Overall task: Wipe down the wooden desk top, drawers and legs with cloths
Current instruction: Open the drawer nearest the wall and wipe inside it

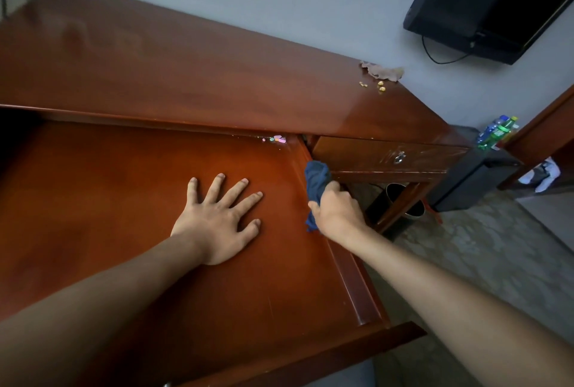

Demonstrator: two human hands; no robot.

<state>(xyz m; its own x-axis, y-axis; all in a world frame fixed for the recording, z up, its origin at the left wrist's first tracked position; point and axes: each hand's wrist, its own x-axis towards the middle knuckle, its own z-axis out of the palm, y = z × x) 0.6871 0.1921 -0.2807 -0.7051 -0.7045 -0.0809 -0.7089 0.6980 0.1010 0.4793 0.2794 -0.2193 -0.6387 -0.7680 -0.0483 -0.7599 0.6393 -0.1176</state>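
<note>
Nearest, lying flat with fingers spread on the pulled-out drawer [124,200] floor at frame centre — left hand [217,222]. Just right of it, gripping a bunched blue cloth [316,188] and pressing it against the drawer's right wall — right hand [337,211]. Beyond, spanning the upper left, gleaming desk top [186,76]; sitting closed at centre right, small drawer [388,153]. Scattered near the far right corner, crumbs [372,84] beside a crumpled brown scrap [383,71].
</note>
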